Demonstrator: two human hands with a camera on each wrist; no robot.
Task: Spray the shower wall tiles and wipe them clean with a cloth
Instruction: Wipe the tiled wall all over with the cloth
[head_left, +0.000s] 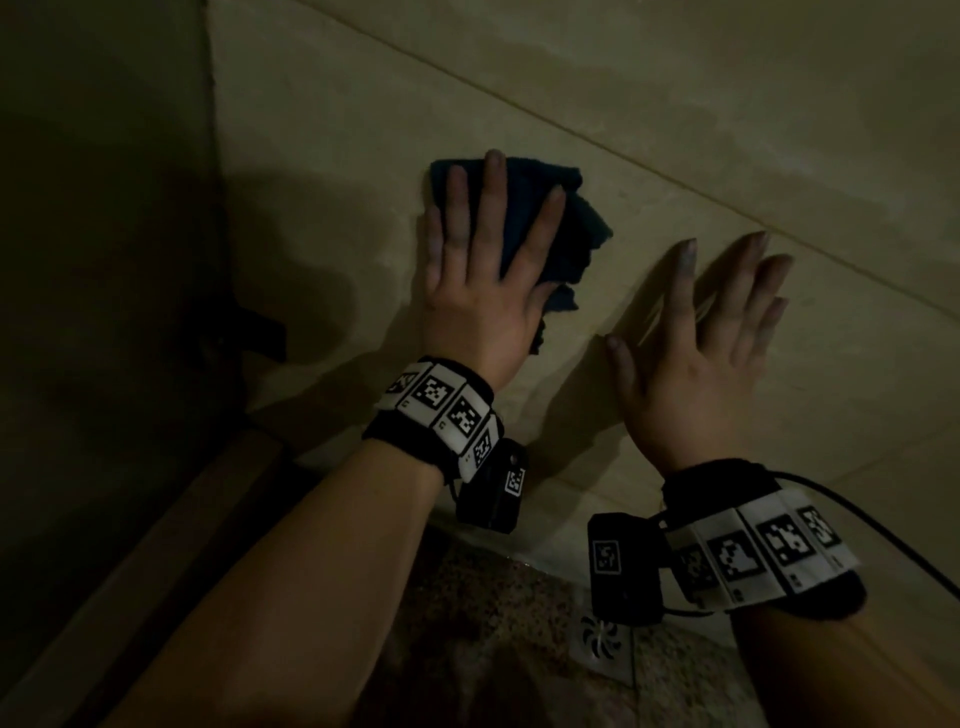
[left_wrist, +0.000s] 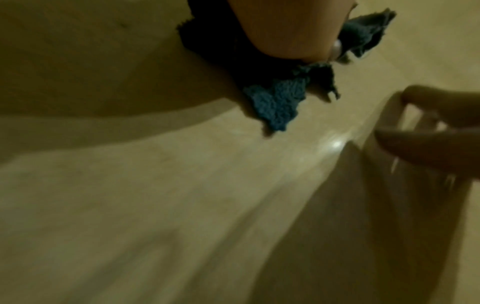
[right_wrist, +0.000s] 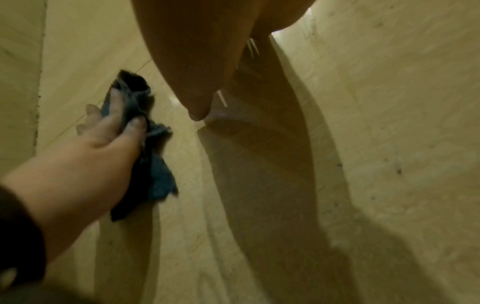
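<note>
A dark blue cloth lies flat against the beige shower wall tiles. My left hand presses it to the wall with straight, spread fingers; part of the cloth is hidden under the palm. Loose corners of the cloth hang out below the hand in the left wrist view. From the right wrist, the cloth shows under the left hand. My right hand is to the right of the cloth, holding nothing, fingers straight and close to the wall. No spray bottle is in view.
A diagonal grout line crosses the wall above both hands. A dark side wall or door frame closes the left. Below lie a speckled floor and a metal floor drain. A black cable trails from the right wrist.
</note>
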